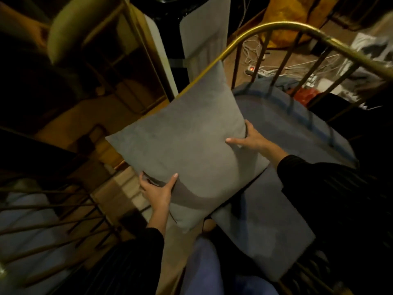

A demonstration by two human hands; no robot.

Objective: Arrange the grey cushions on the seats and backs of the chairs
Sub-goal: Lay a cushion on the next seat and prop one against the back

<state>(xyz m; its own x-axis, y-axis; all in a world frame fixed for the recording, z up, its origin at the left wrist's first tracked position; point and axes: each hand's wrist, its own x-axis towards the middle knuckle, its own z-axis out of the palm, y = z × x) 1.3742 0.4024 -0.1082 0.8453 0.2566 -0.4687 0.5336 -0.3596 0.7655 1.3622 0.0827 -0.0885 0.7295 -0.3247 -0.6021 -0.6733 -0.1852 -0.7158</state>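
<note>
A square grey cushion (187,141) is held up over a chair with a curved gold metal back rail (282,25) and thin spindles. My left hand (158,191) grips the cushion's lower left edge. My right hand (251,138) grips its right edge, thumb across the front. The cushion's top corner leans against the gold rail. Below it the chair's blue-grey padded seat (297,124) shows, with a second grey cushion (268,226) lying flat at the seat's near edge.
Another spindle-back chair (53,220) with a pale seat stands at lower left. A wooden table frame (131,60) and a round stool (76,28) are upper left. Cables, a power strip (251,70) and bags litter the floor behind the chair.
</note>
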